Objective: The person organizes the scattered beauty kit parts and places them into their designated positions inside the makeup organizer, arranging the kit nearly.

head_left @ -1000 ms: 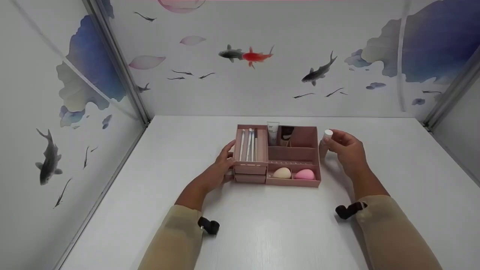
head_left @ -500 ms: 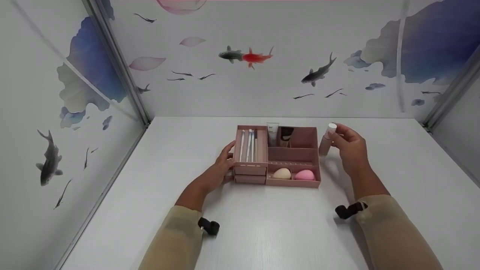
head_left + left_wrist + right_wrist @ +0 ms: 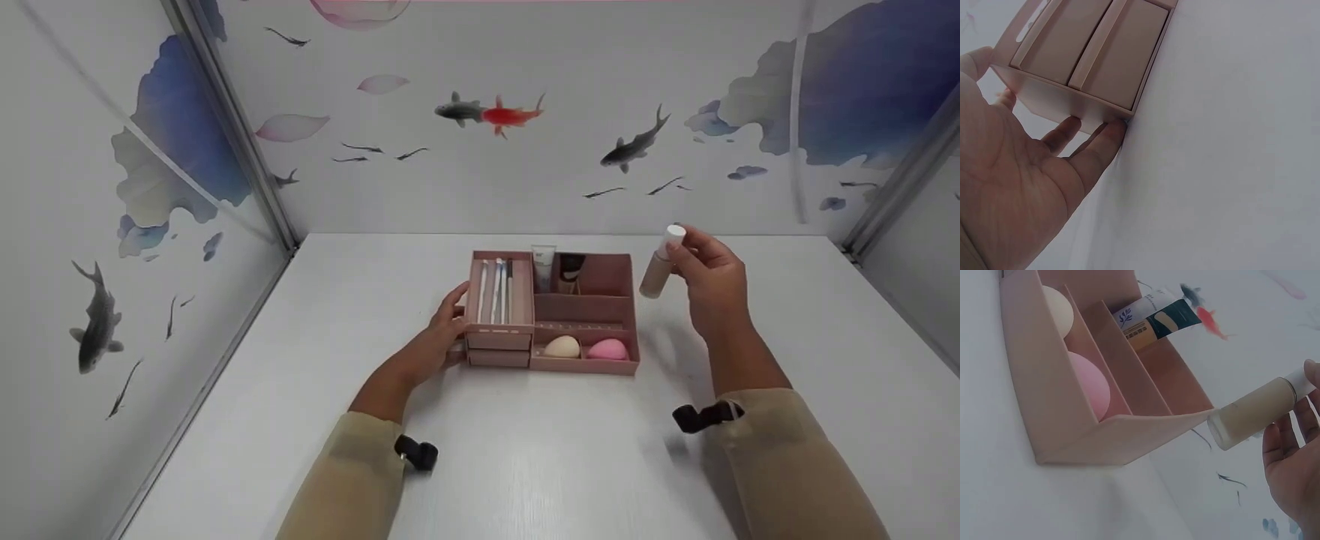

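My right hand (image 3: pixel 716 289) pinches a liquid foundation bottle (image 3: pixel 658 271) by its white cap. The bottle, beige and tilted, is held above the table, just right of a pink makeup organizer (image 3: pixel 584 367). In the right wrist view the bottle's (image 3: pixel 1255 410) base is near the organizer's back corner. My left hand (image 3: pixel 431 346) rests its fingertips against the organizer's left side. From the left wrist, the fingers (image 3: pixel 1107 143) look extended along that side wall, beside two drawers (image 3: pixel 1123 53).
In the organizer are several slim pencils (image 3: pixel 495 292), a white tube (image 3: pixel 544 266), a dark-labelled tube (image 3: pixel 571 274), a cream sponge (image 3: pixel 562 346) and a pink sponge (image 3: pixel 608 349). A white table (image 3: pixel 510 465) lies beneath, with printed walls behind and to the sides.
The right hand has raised the foundation bottle and moved it slightly right, away from the organizer's side. The left hand keeps its place on the organizer.
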`<control>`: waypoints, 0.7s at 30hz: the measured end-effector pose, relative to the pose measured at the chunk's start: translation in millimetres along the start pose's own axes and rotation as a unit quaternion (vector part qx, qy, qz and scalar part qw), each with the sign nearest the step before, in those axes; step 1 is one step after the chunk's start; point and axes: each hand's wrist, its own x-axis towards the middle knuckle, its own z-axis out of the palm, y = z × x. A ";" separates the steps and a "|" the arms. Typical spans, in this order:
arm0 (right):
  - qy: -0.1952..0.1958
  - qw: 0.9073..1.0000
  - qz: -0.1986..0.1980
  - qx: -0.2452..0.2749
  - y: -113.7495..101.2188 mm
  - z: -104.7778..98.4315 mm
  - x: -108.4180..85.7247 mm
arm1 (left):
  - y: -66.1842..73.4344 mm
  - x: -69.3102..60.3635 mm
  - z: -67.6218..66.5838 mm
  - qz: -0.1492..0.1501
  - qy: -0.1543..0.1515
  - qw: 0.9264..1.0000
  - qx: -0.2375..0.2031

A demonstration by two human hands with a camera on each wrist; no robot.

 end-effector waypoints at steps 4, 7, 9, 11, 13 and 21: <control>-0.008 1.000 -0.006 -0.009 -3.6 3.2 -1.8 | -0.7 0.2 0.5 0.000 0.000 1.000 -0.007; -0.017 1.000 -0.005 -0.020 -3.2 6.4 -3.1 | -1.1 2.0 1.1 -0.001 0.003 1.000 -0.016; -0.027 0.999 -0.004 -0.026 -2.1 9.1 -3.7 | -1.3 3.7 1.2 -0.004 0.006 1.000 -0.017; -0.038 0.999 -0.006 -0.029 -1.1 12.4 -4.7 | -1.7 5.3 1.1 -0.008 0.007 1.000 -0.021; -0.050 0.998 -0.011 -0.027 -0.7 16.6 -5.5 | -1.5 5.9 0.8 -0.011 0.010 1.000 -0.021; -0.068 0.996 -0.042 -0.036 -0.2 31.7 -9.3 | -1.6 5.2 0.2 -0.007 0.008 1.000 -0.027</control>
